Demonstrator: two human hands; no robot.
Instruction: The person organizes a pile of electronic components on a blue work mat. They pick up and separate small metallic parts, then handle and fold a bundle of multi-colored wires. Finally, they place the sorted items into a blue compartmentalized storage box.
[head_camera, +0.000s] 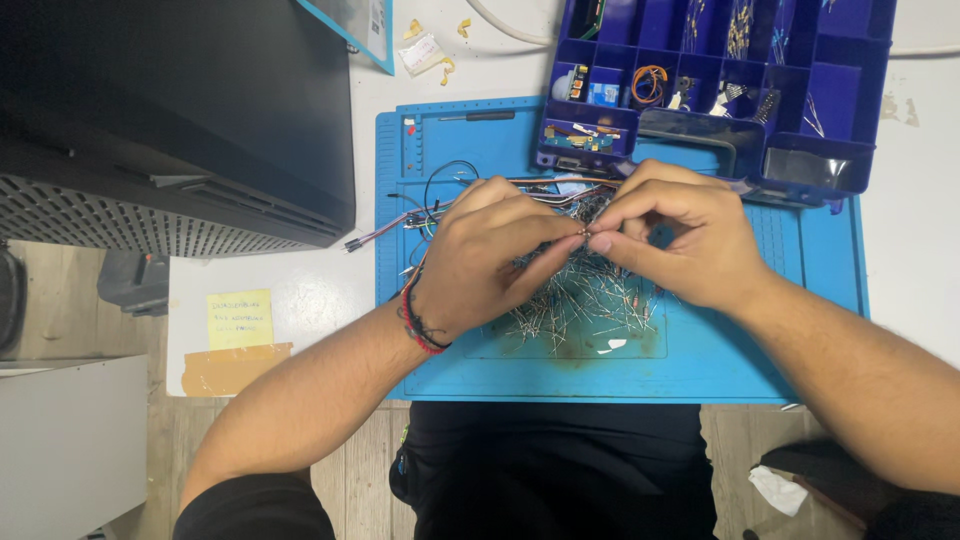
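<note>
Both hands meet over a blue mat (700, 360) on a white counter (320, 290): the left hand (490, 255) and right hand (680, 240) pinch a small resistor (585, 238) between fingertips that touch, above a pile of resistors (580, 300). At the hands' 12 o'clock sits a blue parts box (850, 100); loose wires (430, 210) lie at 10 o'clock, a yellow note (240, 318) at 8.

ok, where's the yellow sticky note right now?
In the head view the yellow sticky note sits on the white table, left of the blue work mat and just above a strip of brown tape.
</note>
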